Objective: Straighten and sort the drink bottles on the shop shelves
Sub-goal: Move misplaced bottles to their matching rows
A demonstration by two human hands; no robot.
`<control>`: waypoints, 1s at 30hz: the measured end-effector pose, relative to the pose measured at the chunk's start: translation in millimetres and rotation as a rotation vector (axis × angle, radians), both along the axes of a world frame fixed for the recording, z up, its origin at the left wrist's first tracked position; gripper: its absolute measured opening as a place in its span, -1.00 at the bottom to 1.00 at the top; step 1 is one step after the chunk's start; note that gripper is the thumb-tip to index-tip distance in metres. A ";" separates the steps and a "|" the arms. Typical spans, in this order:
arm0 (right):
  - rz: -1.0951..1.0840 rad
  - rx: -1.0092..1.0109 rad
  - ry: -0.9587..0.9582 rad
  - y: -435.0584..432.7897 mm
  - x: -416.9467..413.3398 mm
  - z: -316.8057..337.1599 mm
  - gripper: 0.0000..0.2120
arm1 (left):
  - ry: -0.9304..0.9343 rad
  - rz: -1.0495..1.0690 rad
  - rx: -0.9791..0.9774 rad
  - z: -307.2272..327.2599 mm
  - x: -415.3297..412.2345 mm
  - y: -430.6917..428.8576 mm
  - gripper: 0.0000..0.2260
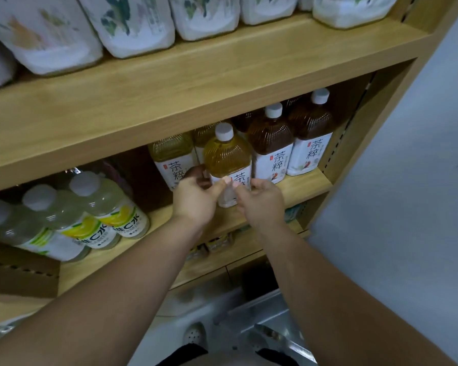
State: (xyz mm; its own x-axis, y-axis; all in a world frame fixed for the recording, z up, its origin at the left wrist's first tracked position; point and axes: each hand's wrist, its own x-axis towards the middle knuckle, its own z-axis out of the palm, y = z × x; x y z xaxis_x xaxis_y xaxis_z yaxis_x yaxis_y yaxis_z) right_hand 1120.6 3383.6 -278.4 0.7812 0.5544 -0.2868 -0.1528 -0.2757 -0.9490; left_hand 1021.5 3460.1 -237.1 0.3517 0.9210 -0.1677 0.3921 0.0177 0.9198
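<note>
A tall bottle of yellow tea [227, 157] with a white cap and white label stands upright near the front of the middle shelf [302, 188]. My left hand [195, 198] grips its lower left side with the thumb across the label. My right hand [261, 202] grips its lower right side, thumb on the label. Another yellow tea bottle [171, 157] stands to its left, partly hidden by the shelf above. Two dark brown tea bottles [271, 143] [312, 133] stand to its right.
Three pale lemon drink bottles [109, 204] stand at the left of the same shelf beside a brown cardboard tray [21, 276]. White-wrapped bottles [132, 25] fill the upper shelf. A grey wall [407, 180] borders the right side. Metal steps [273, 320] are below.
</note>
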 end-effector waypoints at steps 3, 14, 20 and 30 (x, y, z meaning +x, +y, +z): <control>-0.015 0.013 0.030 -0.5 5.4 9.1 -0.01 | -0.009 0.007 -0.001 0.3 11.7 1.5 -0.61; 0.168 0.015 0.302 -18.3 28.3 31.6 -0.47 | 0.015 0.020 0.027 0.2 16.8 5.1 -0.55; 0.317 -0.021 0.265 -29.8 30.8 37.6 -0.41 | -0.005 -0.035 -0.021 8.1 4.8 -1.0 -0.48; 0.267 0.160 -0.120 -33.7 -4.6 83.2 -0.83 | -0.019 -0.009 0.137 37.8 -76.2 -27.6 -0.70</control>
State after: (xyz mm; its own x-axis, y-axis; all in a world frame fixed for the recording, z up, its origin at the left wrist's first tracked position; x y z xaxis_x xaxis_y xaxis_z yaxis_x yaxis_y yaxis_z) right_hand 1116.0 3349.9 -195.2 0.6254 0.7745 -0.0947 0.0203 -0.1374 -0.9903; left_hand 945.2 3432.5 -199.3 0.3623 0.9315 -0.0335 0.3744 -0.1125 0.9204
